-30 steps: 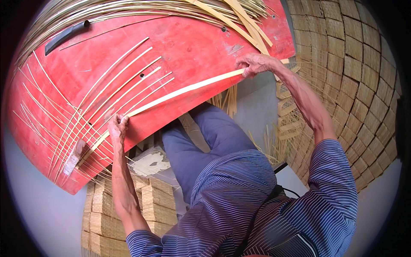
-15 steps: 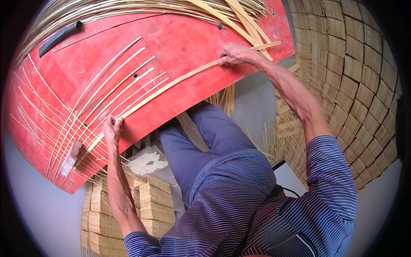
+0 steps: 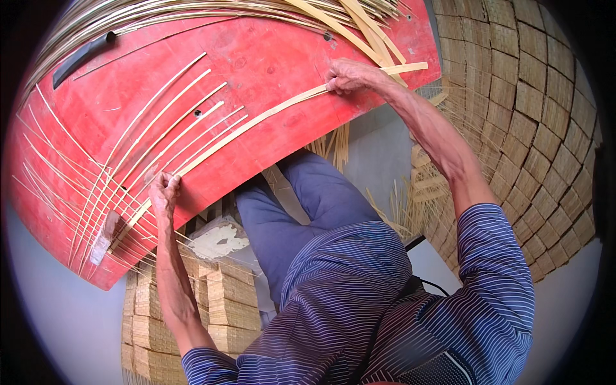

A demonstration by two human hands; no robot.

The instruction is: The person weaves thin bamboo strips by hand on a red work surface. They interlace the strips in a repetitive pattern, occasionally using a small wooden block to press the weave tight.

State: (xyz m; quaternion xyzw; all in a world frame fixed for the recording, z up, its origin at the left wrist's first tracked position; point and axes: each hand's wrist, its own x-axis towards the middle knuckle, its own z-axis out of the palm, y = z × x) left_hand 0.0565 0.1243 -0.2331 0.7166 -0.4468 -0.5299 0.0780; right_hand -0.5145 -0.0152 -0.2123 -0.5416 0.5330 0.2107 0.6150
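Red paint covers the big board (image 3: pixel 282 70) that slants across the top of the view, and the long pale strip (image 3: pixel 256 122) lies over it, near the edge closest to the person. The left hand (image 3: pixel 165 191) is closed up small, with its thumb and fingers pinching the strip beside the crossed part. The right hand (image 3: pixel 350 77) pinches the same strip farther to the right, with its fingers curled in; just how its fingertips sit is hard to see. Between the two hands the strip makes a soft bend, and a flat end of it sticks out past the right wrist. To the left, thin sticks (image 3: pixel 96 196) cross over each other like a loose net, and some of them reach up and to the right in a row, side by side. A small brown and whitish block (image 3: pixel 104 237) sits on the crossed sticks near the board's lower left corner. A bent black tube (image 3: pixel 83 59) lies near the upper left, just below a big bundle of long thin sticks (image 3: pixel 186 14). Wider flat strips (image 3: pixel 366 32) rest at the top right of the board. Many woven straw-coloured blocks (image 3: pixel 513 131) stand in rows on the right, and more woven boxes (image 3: pixel 234 305) are piled below the left arm. The person wears blue trousers (image 3: pixel 305 199) and a striped shirt (image 3: pixel 346 276).
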